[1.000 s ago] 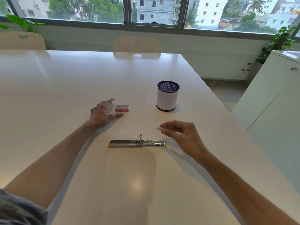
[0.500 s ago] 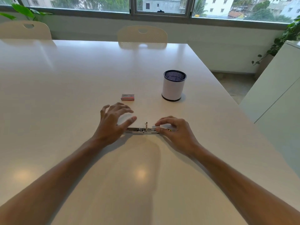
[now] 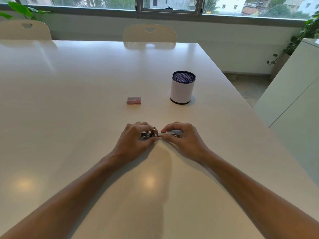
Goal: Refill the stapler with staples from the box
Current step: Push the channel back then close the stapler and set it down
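The metal stapler (image 3: 155,134) lies opened flat on the white table (image 3: 86,100), mostly covered by both hands. My left hand (image 3: 134,142) grips its left half, fingers curled over it. My right hand (image 3: 184,138) pinches a small silver strip of staples (image 3: 163,134) between thumb and forefinger, held against the stapler's right half. The small red staple box (image 3: 133,100) sits farther back on the table, apart from both hands.
A white pen cup with a dark mesh rim (image 3: 183,87) stands right of the box. Two cream chairs (image 3: 149,34) line the table's far edge. A white cabinet (image 3: 293,94) stands to the right, beyond the table's edge.
My left hand left the box's side and came onto the stapler's left half. My right hand brought the staple strip down onto the stapler. The view tilted down.
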### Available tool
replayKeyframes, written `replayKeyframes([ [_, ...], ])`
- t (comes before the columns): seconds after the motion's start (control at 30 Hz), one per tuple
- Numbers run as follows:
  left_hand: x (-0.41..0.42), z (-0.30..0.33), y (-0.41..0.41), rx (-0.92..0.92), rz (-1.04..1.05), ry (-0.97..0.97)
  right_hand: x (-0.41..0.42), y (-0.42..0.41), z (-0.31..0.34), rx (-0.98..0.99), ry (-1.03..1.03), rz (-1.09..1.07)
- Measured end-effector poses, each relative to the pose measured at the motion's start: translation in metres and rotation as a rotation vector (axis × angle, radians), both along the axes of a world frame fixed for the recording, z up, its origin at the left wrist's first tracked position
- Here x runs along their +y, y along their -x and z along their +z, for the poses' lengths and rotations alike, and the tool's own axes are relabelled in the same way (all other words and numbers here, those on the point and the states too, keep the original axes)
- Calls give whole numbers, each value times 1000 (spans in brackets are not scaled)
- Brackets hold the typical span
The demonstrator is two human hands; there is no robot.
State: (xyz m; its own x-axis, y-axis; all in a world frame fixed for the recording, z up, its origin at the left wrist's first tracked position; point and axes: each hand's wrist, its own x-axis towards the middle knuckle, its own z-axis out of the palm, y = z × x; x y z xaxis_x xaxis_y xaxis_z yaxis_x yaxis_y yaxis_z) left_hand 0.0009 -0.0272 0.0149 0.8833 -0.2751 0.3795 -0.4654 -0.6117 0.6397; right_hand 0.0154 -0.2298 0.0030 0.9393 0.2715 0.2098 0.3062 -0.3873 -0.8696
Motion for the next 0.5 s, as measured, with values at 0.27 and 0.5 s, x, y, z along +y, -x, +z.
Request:
replayKeyframes([
  [0.27,0,-3,2,64,41,99,2,3,2,-45,65,10],
  [0.5,-1,-1,5,95,54,116,4,5,2,-79,91,-1],
])
